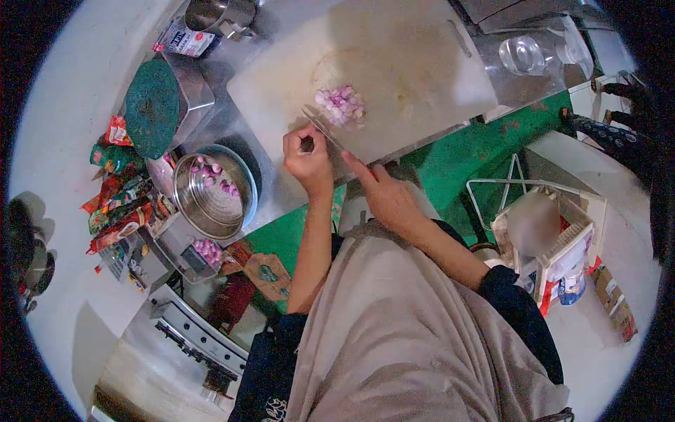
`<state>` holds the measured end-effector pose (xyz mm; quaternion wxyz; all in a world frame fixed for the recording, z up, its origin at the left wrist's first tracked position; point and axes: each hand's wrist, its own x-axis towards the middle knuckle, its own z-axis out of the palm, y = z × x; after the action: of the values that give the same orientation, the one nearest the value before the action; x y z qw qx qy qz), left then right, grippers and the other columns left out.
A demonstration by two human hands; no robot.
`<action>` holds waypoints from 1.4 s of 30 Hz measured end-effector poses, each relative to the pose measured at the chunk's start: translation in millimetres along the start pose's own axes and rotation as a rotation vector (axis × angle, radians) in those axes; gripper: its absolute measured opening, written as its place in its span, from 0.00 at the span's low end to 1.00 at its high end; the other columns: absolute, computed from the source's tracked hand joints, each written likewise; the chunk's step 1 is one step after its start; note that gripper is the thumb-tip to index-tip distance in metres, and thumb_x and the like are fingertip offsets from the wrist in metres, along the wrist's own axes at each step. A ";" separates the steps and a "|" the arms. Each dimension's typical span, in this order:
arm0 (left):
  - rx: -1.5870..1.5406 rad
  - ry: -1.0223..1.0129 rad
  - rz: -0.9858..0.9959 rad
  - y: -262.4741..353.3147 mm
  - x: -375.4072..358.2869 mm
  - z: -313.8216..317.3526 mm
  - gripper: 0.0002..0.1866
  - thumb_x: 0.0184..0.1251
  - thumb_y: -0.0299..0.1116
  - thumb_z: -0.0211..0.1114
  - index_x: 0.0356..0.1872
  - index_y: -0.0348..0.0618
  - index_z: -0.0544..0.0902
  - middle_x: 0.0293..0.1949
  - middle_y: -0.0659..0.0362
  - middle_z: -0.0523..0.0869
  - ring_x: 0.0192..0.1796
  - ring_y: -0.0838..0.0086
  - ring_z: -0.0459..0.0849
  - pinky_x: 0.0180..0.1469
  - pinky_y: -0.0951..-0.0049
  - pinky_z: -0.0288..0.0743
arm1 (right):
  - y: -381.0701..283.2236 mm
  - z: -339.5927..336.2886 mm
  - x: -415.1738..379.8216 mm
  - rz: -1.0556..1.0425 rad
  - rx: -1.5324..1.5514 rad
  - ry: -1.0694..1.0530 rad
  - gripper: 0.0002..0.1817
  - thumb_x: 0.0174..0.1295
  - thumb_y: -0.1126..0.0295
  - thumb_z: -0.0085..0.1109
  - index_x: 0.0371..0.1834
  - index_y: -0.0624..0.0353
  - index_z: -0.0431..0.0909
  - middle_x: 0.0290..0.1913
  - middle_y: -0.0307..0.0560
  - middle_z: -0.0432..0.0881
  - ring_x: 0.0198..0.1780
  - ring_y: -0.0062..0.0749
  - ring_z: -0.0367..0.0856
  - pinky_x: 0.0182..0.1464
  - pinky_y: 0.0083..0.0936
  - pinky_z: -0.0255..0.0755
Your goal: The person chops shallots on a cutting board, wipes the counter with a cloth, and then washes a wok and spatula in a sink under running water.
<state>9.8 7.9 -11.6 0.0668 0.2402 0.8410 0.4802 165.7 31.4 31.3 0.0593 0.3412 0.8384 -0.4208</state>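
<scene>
My right hand (pixel 385 195) is closed round the handle of a knife (pixel 326 129), index finger stretched along it. The blade points up and left over the near-left part of a large pale cutting board (pixel 429 84). My left hand (pixel 308 160) has its fingers curled together beside the blade, close to its tip. What those fingers hold, if anything, is hidden. Just beyond the blade lies a pile of cut pink-purple shallots (pixel 341 105) on the board.
Left of the board stands a steel bowl (pixel 184 184) with several shallots inside. A clear container (pixel 204 252) holds more shallots. A green-lidded container (pixel 151 109), colourful packets (pixel 116 211) and a metal jug (pixel 219 15) stand beyond. A clear pitcher (pixel 527 56) is at right.
</scene>
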 end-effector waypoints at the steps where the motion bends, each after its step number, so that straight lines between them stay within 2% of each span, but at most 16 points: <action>1: -0.002 -0.001 0.006 2.4 0.3 -0.4 0.03 0.55 0.21 0.66 0.30 0.35 0.81 0.33 0.53 0.82 0.36 0.67 0.81 0.41 0.70 0.75 | -3.5 -1.3 6.3 0.006 -0.013 -0.006 0.41 0.58 0.77 0.48 0.75 0.39 0.47 0.42 0.60 0.76 0.34 0.59 0.80 0.32 0.50 0.76; 5: 0.058 -0.006 0.051 9.4 -0.2 -3.8 0.03 0.55 0.21 0.66 0.31 0.35 0.82 0.32 0.54 0.82 0.35 0.68 0.81 0.40 0.71 0.75 | -6.8 1.2 16.0 0.000 -0.017 0.011 0.41 0.57 0.78 0.48 0.75 0.39 0.47 0.42 0.60 0.76 0.35 0.59 0.80 0.34 0.51 0.75; 11: 0.046 0.006 -0.005 13.6 -0.5 -3.2 0.03 0.55 0.22 0.66 0.30 0.35 0.82 0.33 0.54 0.83 0.34 0.69 0.82 0.39 0.71 0.76 | 1.4 -0.3 -11.2 0.035 -0.009 -0.012 0.40 0.59 0.77 0.47 0.75 0.38 0.47 0.41 0.61 0.75 0.33 0.59 0.78 0.33 0.51 0.74; 14: 0.022 0.022 0.024 5.2 -0.3 -0.9 0.03 0.55 0.22 0.66 0.30 0.35 0.82 0.33 0.54 0.83 0.35 0.68 0.82 0.40 0.70 0.76 | 5.3 -2.4 -17.6 0.024 0.110 0.019 0.41 0.58 0.76 0.48 0.75 0.38 0.46 0.42 0.59 0.76 0.33 0.58 0.81 0.32 0.49 0.77; 17: 0.016 0.013 -0.011 0.2 -0.5 -0.6 0.03 0.54 0.21 0.66 0.30 0.35 0.81 0.33 0.54 0.83 0.36 0.67 0.82 0.41 0.70 0.76 | 2.1 -2.9 -16.5 0.029 0.087 0.029 0.38 0.62 0.76 0.47 0.75 0.38 0.47 0.38 0.59 0.73 0.30 0.59 0.75 0.30 0.49 0.73; 23: -0.010 0.023 0.036 -0.3 -0.3 -0.7 0.04 0.52 0.20 0.66 0.29 0.35 0.81 0.33 0.53 0.83 0.36 0.65 0.82 0.41 0.69 0.76 | -0.7 -4.3 -14.4 -0.001 0.054 0.015 0.40 0.59 0.78 0.48 0.75 0.39 0.47 0.37 0.58 0.73 0.30 0.59 0.75 0.31 0.49 0.74; 29: 0.031 0.009 0.002 -2.2 0.0 -1.1 0.03 0.53 0.20 0.66 0.29 0.36 0.81 0.33 0.53 0.83 0.36 0.65 0.82 0.41 0.68 0.75 | -3.1 -5.6 -5.1 0.008 -0.008 -0.016 0.42 0.56 0.80 0.48 0.75 0.38 0.48 0.40 0.58 0.75 0.34 0.58 0.79 0.33 0.48 0.76; 32: 0.071 0.004 0.036 3.9 0.2 -2.2 0.03 0.54 0.21 0.66 0.29 0.36 0.81 0.33 0.53 0.83 0.35 0.65 0.82 0.41 0.69 0.75 | 1.2 5.3 12.4 -0.048 -0.087 0.037 0.43 0.56 0.76 0.51 0.75 0.38 0.47 0.41 0.58 0.75 0.30 0.55 0.81 0.28 0.44 0.78; 35: 0.038 0.003 -0.044 -0.5 -0.3 -0.8 0.02 0.55 0.21 0.66 0.30 0.36 0.81 0.33 0.53 0.83 0.35 0.66 0.82 0.40 0.69 0.76 | -5.1 0.8 15.2 -0.026 -0.044 0.039 0.43 0.55 0.79 0.50 0.75 0.38 0.47 0.42 0.59 0.76 0.33 0.58 0.80 0.31 0.48 0.76; 42: 0.036 0.023 0.060 3.4 1.0 -1.9 0.03 0.56 0.23 0.66 0.30 0.36 0.81 0.32 0.55 0.83 0.35 0.69 0.82 0.41 0.71 0.75 | 4.8 -4.2 -15.5 0.028 0.039 0.004 0.40 0.59 0.76 0.49 0.75 0.37 0.49 0.39 0.59 0.75 0.30 0.59 0.78 0.30 0.49 0.75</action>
<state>9.5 8.3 -7.6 0.0383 0.2611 0.8426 0.4694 181.2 28.4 36.8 0.0566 0.3547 0.8254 -0.4356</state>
